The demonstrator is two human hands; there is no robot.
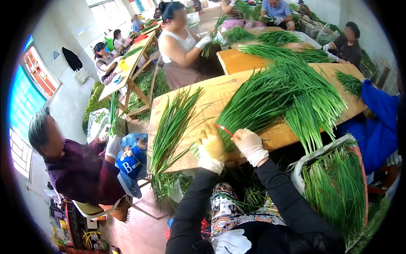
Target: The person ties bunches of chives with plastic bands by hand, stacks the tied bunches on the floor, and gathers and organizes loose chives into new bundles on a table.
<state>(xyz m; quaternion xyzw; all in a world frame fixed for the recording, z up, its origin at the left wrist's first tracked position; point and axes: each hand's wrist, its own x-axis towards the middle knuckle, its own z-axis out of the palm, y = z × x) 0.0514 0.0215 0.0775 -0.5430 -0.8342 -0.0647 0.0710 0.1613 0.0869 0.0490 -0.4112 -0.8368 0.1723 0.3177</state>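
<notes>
My left hand [211,146], in a pale yellowed glove, has its fingers stretched out over the front edge of the wooden table [207,114]. It lies against the near end of a bunch of garlic chives [247,106]. My right hand [248,144], in a white glove, pinches a thin red tie [224,130]. The tie's other end reaches toward my left fingers, and I cannot tell whether it touches them. A large pile of garlic chives [313,91] with pale stems lies to the right. More loose chives [175,127] are spread on the left.
A lined crate [336,190] full of chives stands at my right. On the left a seated person [80,161] in gloves handles chives; a blue sleeve [378,106] is close on the right. Several other people work at tables behind, including one in a white top [179,46].
</notes>
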